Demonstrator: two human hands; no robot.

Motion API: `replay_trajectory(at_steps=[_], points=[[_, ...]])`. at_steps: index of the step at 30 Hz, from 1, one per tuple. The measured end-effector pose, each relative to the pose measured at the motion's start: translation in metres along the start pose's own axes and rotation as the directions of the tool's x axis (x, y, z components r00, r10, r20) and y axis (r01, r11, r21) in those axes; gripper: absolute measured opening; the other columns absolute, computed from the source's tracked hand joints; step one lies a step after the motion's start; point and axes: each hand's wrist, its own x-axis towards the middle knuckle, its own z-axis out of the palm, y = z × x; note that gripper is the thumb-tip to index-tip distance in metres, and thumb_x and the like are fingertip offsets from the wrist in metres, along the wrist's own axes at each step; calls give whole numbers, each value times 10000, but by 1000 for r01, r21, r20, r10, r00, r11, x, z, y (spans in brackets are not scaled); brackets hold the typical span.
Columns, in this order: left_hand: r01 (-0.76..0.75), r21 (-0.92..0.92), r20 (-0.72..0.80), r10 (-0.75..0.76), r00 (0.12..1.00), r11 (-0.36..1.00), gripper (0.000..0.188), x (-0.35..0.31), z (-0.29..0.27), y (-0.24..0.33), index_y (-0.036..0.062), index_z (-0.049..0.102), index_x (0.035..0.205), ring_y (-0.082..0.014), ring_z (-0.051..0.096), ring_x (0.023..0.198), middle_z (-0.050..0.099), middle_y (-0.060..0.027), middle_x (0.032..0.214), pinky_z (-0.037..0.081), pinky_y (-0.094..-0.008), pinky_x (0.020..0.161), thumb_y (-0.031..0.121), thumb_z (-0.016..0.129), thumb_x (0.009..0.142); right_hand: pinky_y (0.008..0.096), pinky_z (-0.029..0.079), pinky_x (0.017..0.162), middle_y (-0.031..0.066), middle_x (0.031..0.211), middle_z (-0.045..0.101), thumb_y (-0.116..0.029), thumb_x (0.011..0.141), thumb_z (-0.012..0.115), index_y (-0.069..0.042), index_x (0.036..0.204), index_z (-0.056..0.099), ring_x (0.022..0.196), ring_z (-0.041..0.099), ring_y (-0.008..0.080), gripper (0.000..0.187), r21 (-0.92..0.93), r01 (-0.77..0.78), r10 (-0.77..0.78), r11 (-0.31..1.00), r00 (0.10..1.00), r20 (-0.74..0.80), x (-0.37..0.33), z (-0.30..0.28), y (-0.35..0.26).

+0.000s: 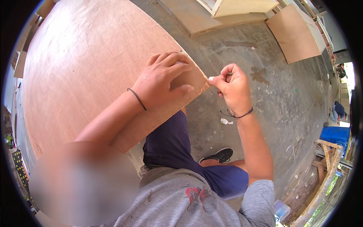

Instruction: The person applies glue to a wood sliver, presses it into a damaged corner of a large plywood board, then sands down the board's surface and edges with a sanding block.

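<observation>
The plywood sheet point(87, 72) filled the upper left of your view, reddish-brown, its near corner jutting toward the middle. Your left hand point(162, 81) lay pressed on that corner, fingers curled down flat against the wood, gripping nothing, a dark band at the wrist. And there was your right hand point(232, 89), just off the corner's edge, fingers drawn in tight and pinching a small white piece point(211, 79) that touched the edge of the sheet; what that piece was, you couldn't tell from here. A dark cord sat round that wrist too. Below the corner, your knee in dark blue shorts, and a black shoe point(221, 154) on the grey concrete floor point(272, 109). A white scrap point(225, 121) lay on the floor near your right wrist. Farther off, another plywood panel point(295, 34) lay at upper right, a blue barrel point(334, 135) at the right.
</observation>
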Motion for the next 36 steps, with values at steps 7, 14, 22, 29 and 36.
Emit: replay_trajectory(at_steps=[7,14,22,29,36], points=[[-20,62,50,17,999,998,636,21,21,20,25,531,1195,-306,390,1280,509,-126,1255,198,-510,1091,400,703,711,205,387,501,-13,665,563,-4,771,688,-33,727,534,561,476,34,163,-50,109,-112,993,992,-62,-7,4,7],[-10,64,152,0,988,998,589,24,18,20,44,553,1139,-306,377,1287,525,-123,1203,158,-522,1102,442,689,727,218,472,626,32,780,655,15,798,644,8,891,663,695,585,69,95,-51,110,-108,993,993,46,-13,-10,8],[-3,49,151,-4,988,999,575,24,19,20,44,553,1126,-306,386,1275,527,-124,1191,152,-528,1106,441,685,730,229,488,671,53,841,685,-10,808,666,5,974,674,745,612,93,167,-85,205,-194,975,973,124,-8,-16,18],[2,52,144,-10,990,999,567,23,20,20,41,553,1125,-304,390,1272,530,-126,1190,147,-533,1109,434,681,736,232,476,619,63,806,689,-1,798,661,13,920,681,686,606,90,124,-206,253,-221,945,961,167,-9,-18,10],[15,71,154,-25,988,997,559,24,20,22,41,554,1115,-304,389,1272,531,-124,1187,155,-535,1106,432,678,736,250,472,562,115,793,676,22,773,646,25,872,677,646,625,143,104,-291,363,-321,885,929,183,-9,-16,7]])
